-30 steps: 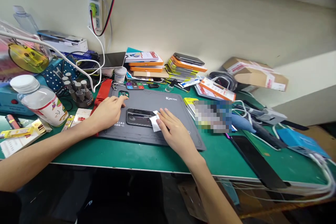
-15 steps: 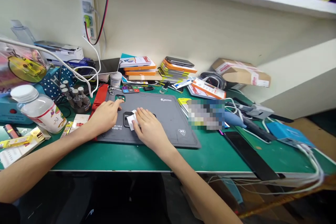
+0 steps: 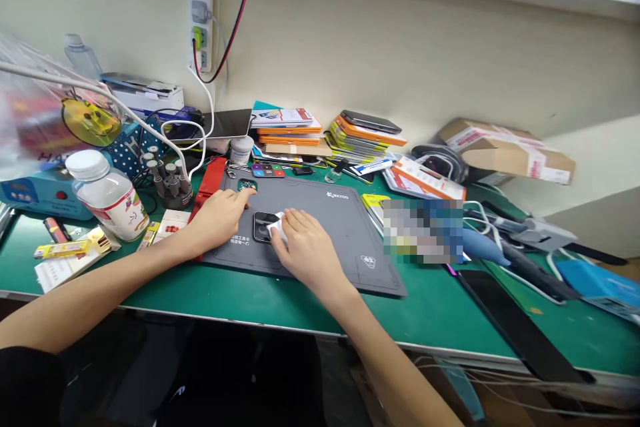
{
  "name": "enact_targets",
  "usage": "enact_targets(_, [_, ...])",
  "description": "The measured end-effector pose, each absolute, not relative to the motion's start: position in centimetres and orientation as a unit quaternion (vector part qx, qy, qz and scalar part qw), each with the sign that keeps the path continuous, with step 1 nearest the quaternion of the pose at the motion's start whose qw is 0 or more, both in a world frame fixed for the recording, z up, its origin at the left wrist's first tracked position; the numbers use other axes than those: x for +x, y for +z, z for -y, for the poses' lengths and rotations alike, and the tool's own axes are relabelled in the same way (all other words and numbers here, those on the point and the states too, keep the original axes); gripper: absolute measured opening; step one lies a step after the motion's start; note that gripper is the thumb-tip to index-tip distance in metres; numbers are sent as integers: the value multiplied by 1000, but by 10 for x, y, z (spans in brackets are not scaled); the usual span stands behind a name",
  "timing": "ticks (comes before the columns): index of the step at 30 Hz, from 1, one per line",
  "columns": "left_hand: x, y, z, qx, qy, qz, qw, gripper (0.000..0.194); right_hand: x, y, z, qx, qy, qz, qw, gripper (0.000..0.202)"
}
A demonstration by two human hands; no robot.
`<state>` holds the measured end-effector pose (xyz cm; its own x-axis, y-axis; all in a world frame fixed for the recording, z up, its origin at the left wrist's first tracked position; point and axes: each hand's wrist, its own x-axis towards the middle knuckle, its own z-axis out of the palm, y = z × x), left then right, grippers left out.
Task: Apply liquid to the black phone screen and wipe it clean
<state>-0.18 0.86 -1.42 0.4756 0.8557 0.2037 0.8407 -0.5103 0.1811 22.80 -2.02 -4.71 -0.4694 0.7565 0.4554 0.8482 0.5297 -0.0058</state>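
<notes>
My right hand [image 3: 311,247] presses a white wipe [image 3: 277,225] onto a dark phone [image 3: 261,227], which lies flat on the grey work mat [image 3: 345,240]. The wipe shows only at the fingertips, and the hand covers the phone's right part. My left hand [image 3: 220,219] rests at the mat's left side with its index finger stretched out. That fingertip is at the edge of a small recess [image 3: 247,185] holding tiny parts. Its other fingers are partly hidden. A red strip [image 3: 213,177] runs under the left hand along the mat's edge.
To the left stand a white-capped bottle [image 3: 111,197] and a screwdriver holder [image 3: 173,190]. Stacked boxes [image 3: 367,137] line the wall. At the right lie a blurred-out item [image 3: 423,230], a long black panel [image 3: 520,323] and a blue box [image 3: 600,283] among cables.
The view has turned, so the bench appears farther right. My right hand and the wipe have slid slightly rightward over the phone, baring more of its left part. My left hand stays by the recess.
</notes>
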Motion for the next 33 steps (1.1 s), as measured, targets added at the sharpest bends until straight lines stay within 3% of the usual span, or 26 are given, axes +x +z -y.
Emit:
enact_targets(21, [0,-10,-9,857,137,-496,20,63,202,-36,4,-430,-44,878,204,46])
enact_targets(33, [0,-12,-8,855,133,-501,27,60,208,-41,13,-404,-78,889,199,48])
